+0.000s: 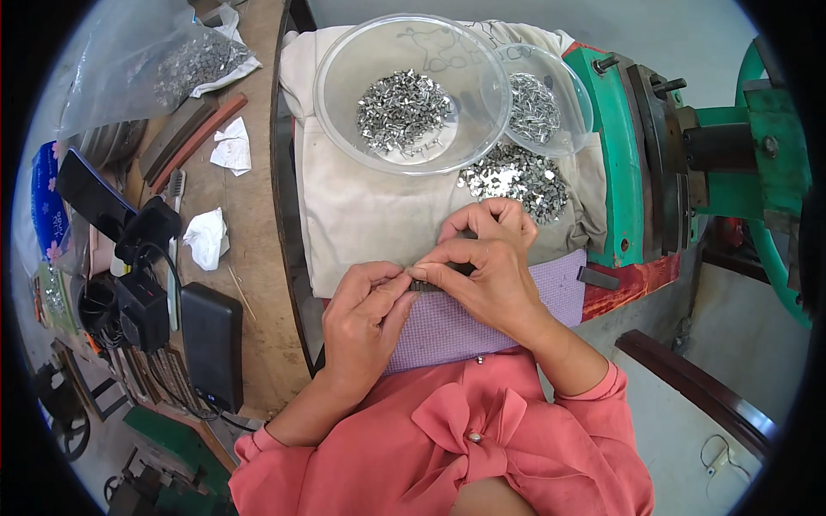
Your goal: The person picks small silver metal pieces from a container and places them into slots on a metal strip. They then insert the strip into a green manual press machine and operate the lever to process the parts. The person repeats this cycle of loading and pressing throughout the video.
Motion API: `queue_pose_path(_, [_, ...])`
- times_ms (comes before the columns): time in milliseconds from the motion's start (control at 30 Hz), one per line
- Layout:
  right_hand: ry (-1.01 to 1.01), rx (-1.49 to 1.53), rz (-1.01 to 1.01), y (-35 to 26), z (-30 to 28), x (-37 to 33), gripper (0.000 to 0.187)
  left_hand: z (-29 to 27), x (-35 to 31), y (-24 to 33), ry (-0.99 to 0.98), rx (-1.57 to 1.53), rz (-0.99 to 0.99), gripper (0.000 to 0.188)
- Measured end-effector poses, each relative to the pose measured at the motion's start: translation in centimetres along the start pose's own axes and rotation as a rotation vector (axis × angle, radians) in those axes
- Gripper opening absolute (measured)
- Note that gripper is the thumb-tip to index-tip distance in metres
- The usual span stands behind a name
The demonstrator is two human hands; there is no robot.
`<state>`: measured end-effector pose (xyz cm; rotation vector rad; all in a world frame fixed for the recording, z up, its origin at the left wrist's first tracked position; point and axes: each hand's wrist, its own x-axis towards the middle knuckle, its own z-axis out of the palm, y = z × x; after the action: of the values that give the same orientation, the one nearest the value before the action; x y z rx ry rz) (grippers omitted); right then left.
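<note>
Close together over the purple textured mat [439, 327], both hands grip one short, dark grey metal piece [422, 285] with a ridged edge. My left hand [361, 310] pinches its left end, fingertips pressed together. My right hand [492, 268] has thumb and index finger closed on it from the other side, the other fingers curled above. Most of the piece is hidden by the fingers, so its full shape cannot be made out. Just beyond my right hand, a pile of small shiny metal pieces [520, 182] lies on the beige cloth [344, 224].
A large clear bowl [325, 95] and a smaller clear container [578, 86] hold small metal parts. On the right stands a green machine [621, 172]. The wooden table [258, 284] on the left carries a black power bank [212, 344], a brush [176, 191] and crumpled tissues [206, 239].
</note>
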<state>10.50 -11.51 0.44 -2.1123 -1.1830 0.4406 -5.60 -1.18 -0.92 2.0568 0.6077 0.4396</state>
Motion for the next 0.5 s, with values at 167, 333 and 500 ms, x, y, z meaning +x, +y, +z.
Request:
queue_pose_path(167, [0.01, -0.041, -0.013, -0.13, 0.12, -0.1, 0.014, -0.02, 0.04, -0.02, -0.008, -0.011, -0.001, 0.029])
queue_pose_path(333, [0.014, -0.06, -0.004, -0.26, 0.25, -0.2, 0.013, 0.1, 0.02, -0.08, 0.013, -0.025, 0.0, 0.026])
queue_pose_path(500, [-0.015, -0.059, 0.015, -0.36, -0.19, -0.26, 0.013, -0.14, 0.1, -0.09, -0.011, -0.002, 0.008, 0.025])
